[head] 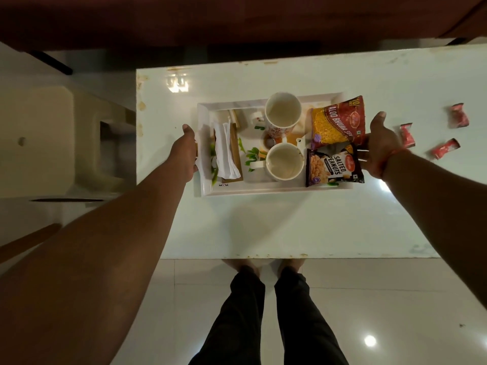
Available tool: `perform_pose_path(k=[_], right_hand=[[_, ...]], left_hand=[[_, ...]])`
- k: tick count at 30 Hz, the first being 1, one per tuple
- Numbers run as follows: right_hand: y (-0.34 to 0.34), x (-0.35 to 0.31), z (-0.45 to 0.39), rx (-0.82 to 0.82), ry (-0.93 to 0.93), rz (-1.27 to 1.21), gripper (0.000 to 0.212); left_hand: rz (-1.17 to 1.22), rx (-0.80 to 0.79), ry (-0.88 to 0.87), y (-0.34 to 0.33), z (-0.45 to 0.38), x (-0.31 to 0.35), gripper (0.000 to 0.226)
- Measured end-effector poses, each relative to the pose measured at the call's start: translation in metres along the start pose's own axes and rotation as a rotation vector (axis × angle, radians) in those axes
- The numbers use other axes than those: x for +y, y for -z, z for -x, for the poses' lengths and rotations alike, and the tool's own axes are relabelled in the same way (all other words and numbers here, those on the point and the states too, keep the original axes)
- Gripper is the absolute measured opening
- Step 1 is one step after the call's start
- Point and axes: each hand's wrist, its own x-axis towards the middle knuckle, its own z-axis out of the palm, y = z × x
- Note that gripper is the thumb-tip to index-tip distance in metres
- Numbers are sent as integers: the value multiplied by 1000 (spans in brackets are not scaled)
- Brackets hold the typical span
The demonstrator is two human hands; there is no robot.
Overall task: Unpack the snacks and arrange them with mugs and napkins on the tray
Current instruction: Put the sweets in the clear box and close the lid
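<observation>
I logged the white tray (263, 190) on the white table (290, 227), held at both ends. My left hand (187, 151) gripped its left rim, fingertips hidden beneath. My right hand (383, 146) gripped the right end; the peanut packet (333, 165) and bhujia packet (338, 122) covered that rim and fingers. Two mugs (283, 109) sat mid-tray, napkins (225, 151) at left. Three red wrappers (407, 135) lay right, print unreadable.

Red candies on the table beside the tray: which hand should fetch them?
Right hand. It grips the tray edge nearest the candies; the left hand is at the opposite end.
</observation>
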Motion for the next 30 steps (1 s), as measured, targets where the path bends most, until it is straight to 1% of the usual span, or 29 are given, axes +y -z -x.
perform_pose_path(k=[8, 12, 17, 21, 23, 25, 26, 28, 30], right_hand=[[-2, 2, -5, 84, 29, 28, 81], [1, 0, -4, 107, 29, 27, 75], [2, 2, -6, 119, 50, 52, 71], [0, 3, -6, 135, 94, 111, 66], [2, 5, -9, 148, 117, 156, 70], [8, 7, -12, 198, 170, 289, 80], [12, 8, -10, 231, 218, 375, 80], [20, 12, -7, 295, 343, 510, 80], [29, 16, 4, 337, 435, 599, 74]], left_hand=[[-35, -16, 5, -3, -4, -1, 64], [-30, -58, -15, -9, -6, -1, 62], [-12, -61, -19, -7, -12, -3, 62], [-40, -27, -26, -3, -10, -3, 63], [-108, 26, -48, 0, -11, -2, 67], [-244, 72, -122, 4, -14, -1, 66], [-327, 124, -192, 5, -14, -1, 63], [-390, 254, -413, 7, -7, 1, 52], [-421, 356, -686, 5, 7, 5, 42]])
